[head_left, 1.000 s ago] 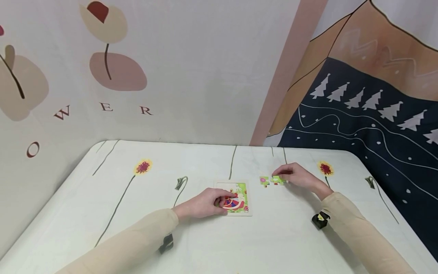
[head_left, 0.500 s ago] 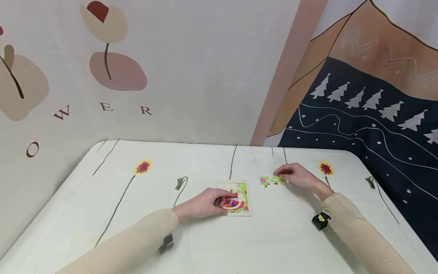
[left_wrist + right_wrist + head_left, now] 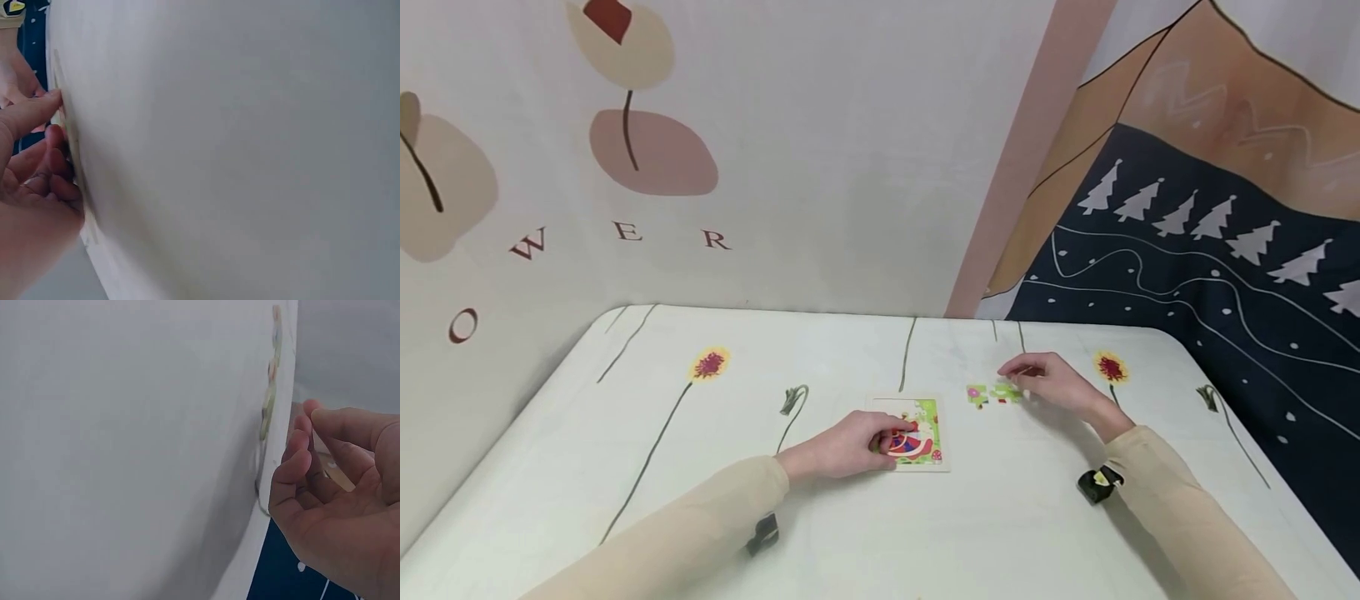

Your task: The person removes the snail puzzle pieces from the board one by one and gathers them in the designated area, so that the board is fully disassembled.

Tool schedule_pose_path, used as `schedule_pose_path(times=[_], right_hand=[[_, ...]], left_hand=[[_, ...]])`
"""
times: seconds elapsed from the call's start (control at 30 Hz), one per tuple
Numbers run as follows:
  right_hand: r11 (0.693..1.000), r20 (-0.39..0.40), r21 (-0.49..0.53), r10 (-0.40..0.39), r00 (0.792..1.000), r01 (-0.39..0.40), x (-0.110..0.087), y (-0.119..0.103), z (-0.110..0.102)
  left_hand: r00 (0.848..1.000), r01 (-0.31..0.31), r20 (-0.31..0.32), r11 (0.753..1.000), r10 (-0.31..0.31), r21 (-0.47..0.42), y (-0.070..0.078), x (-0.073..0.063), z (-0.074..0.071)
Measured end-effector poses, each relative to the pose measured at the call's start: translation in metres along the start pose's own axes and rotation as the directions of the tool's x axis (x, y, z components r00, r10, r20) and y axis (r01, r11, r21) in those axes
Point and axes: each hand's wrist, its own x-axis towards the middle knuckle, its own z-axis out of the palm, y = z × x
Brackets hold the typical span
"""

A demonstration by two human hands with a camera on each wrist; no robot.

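Note:
A square jigsaw puzzle board (image 3: 929, 425) with a red, white and green picture lies flat on the table. My left hand (image 3: 853, 443) rests over its left part, with the index finger on the picture and the thumb by the near edge. In the left wrist view, that hand's fingers (image 3: 57, 165) lie curled against the board's thin edge. To the right of the board lie loose puzzle pieces: a pink-and-green one (image 3: 976, 395) and a green one (image 3: 1006, 392). Just above the green piece hovers my right hand (image 3: 1054, 383). Nothing shows between its touching thumb and fingertips (image 3: 312, 412).
A white cloth with printed flowers covers the table (image 3: 985, 533). Behind it hangs a pale printed curtain (image 3: 835, 167), and a dark curtain (image 3: 1150, 267) with tree shapes stands at the right. Small black devices sit at both wrists.
My right hand has lifted slightly off the green piece, which now shows more fully. The left hand stays on the board. The head view has shifted a little.

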Motion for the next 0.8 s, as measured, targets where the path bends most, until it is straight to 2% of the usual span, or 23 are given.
schedule_pose_path(times=[0.27, 0.5, 0.6, 0.8], right_hand=[[0.997, -0.014, 0.022, -0.072, 0.997, 0.072, -0.002, -0.011, 0.006], [0.994, 0.002, 0.021, -0.107, 0.994, 0.107, 0.001, -0.017, 0.014], [0.993, 0.009, 0.03, -0.117, 0.993, 0.117, 0.001, -0.021, 0.017], [0.99, 0.014, 0.044, -0.132, 0.991, 0.132, 0.0, -0.027, 0.02]], left_hand=[[0.999, -0.031, -0.02, 0.999, 0.031, 0.028, 0.009, 0.005, -0.002], [0.996, -0.07, -0.048, 0.997, 0.069, -0.014, 0.009, 0.014, 0.002], [0.996, -0.068, -0.053, 0.997, 0.066, -0.026, 0.01, 0.017, 0.004], [0.996, -0.078, -0.037, 0.996, 0.076, -0.045, 0.009, 0.021, 0.005]])
